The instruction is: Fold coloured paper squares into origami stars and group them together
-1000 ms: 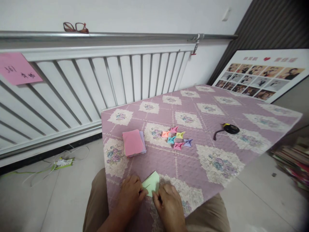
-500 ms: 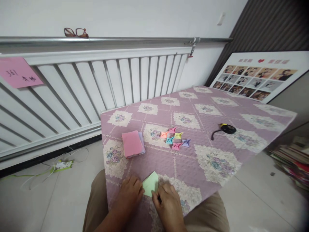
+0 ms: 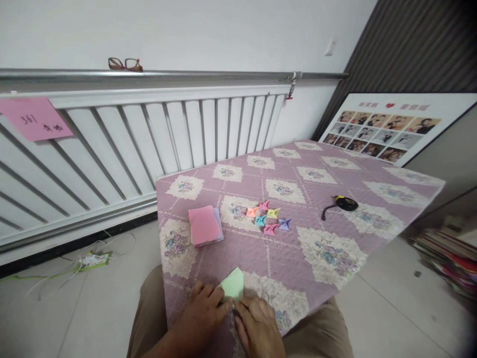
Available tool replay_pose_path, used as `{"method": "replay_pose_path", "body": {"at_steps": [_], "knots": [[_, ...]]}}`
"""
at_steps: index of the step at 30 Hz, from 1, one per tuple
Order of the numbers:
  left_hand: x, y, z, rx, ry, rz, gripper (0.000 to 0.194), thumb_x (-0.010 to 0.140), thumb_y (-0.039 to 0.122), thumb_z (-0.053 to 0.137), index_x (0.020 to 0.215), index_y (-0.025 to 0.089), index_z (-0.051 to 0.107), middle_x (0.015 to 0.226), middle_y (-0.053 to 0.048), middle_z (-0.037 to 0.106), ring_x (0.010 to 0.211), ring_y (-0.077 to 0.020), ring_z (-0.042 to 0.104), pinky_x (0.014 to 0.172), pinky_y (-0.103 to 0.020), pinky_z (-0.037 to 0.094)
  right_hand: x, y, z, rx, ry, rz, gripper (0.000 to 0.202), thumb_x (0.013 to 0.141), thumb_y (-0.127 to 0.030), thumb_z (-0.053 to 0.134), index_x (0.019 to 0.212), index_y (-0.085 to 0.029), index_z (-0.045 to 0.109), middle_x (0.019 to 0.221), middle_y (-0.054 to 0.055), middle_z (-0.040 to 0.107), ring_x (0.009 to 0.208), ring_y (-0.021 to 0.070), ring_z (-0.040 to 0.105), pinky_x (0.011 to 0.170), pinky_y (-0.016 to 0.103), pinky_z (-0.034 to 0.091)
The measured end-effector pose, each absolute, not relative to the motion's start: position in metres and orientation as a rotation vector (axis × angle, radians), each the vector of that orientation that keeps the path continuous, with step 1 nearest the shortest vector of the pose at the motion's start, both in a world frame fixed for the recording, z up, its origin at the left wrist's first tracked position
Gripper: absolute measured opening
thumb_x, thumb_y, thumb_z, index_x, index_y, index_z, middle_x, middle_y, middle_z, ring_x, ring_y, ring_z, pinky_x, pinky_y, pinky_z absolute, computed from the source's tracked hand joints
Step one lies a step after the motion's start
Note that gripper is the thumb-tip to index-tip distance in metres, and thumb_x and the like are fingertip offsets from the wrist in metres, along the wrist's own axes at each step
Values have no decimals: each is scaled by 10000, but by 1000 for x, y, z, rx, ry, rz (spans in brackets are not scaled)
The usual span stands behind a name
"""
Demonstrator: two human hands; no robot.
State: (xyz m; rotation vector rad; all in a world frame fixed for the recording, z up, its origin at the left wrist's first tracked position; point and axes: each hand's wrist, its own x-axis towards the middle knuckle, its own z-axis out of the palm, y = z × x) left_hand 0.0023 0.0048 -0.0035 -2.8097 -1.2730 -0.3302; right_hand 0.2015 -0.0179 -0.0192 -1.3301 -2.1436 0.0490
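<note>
One left hand [image 3: 203,311] and one right hand [image 3: 258,320] slant inward, thumbs close, pinching the near edge of angular green paper [image 3: 234,284] over bumpy, flowered cloth [image 3: 244,254].

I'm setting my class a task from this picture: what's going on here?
A person's left hand and right hand are on the lower part of a green paper on the cloth; its pointed top shows. Beyond the hands lie a paper stack, pink on top, and six small folded pieces in several colours, untouched.
</note>
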Motion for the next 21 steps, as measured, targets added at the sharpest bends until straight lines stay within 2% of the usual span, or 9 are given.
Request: {"method": "replay_pose_path", "body": {"at_steps": [6, 13, 17, 21], "knots": [[-3, -5, -15, -2757, -1343, -381, 257, 964, 328, 534, 1215, 332, 586, 1113, -24, 616, 940, -200, 516, 898, -360, 337, 209, -22, -23, -1306, -2199, -60, 323, 810, -135, 602, 1090, -295, 626, 1001, 5, 710, 924, 222, 633, 841, 365, 441], [-7, -18, -22, -2625, -1602, -440, 332, 909, 100, 497, 1158, 279, 624, 1177, -23, 649, 1041, -220, 529, 915, -371, 351, 221, -26, -33, -1368, -2287, -94, 340, 826, -143, 594, 1135, -285, 616, 1041, 23, 707, 982, 246, 641, 841, 389, 464], [2, -17, -17, -2557, -1796, -519, 218, 891, 123, 539, 1006, 264, 659, 1125, -17, 656, 1010, -236, 549, 905, -402, 355, 218, -28, -31, -1391, -2242, -26, 313, 832, -134, 587, 1102, -286, 633, 1042, 30, 702, 992, 243, 641, 836, 388, 477], [18, -13, -10, -2672, -1661, -496, 187, 927, 172, 547, 1068, 259, 635, 1063, -22, 651, 954, -222, 559, 870, -377, 378, 214, -28, -23, -1420, -2178, 70, 292, 841, -121, 570, 1061, -297, 651, 1024, 33, 697, 971, 233, 639, 830, 379, 478]]}}
